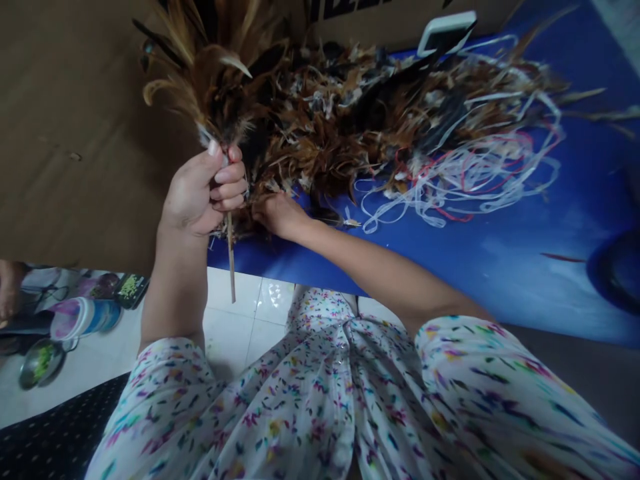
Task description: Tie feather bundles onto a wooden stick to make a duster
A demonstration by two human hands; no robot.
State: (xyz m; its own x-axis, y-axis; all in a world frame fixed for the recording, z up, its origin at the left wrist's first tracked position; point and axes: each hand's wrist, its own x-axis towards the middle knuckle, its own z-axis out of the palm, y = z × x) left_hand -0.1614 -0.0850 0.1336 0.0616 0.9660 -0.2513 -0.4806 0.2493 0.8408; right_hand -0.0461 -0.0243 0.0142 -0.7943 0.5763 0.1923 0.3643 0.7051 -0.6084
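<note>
My left hand [207,190] is closed around a thin wooden stick [231,260], which points down below the fist. Brown and black feathers [210,73] fan out from the stick's top, forming a feather duster. Lower and to the right, my right hand [280,215] reaches into the near left edge of a large pile of loose feathers [320,140]. Its fingertips are hidden among the feathers, so whether they grip any cannot be made out. The pile spreads over a blue tabletop [320,257].
A tangle of white and pink plastic string [475,167] lies right of the pile. Behind it is a white-edged phone-like device [447,33]. Brown cardboard [75,147] stands at the left and back. On the tiled floor sit a bucket [85,319] and a metal bowl [43,363], near another person's foot [10,290].
</note>
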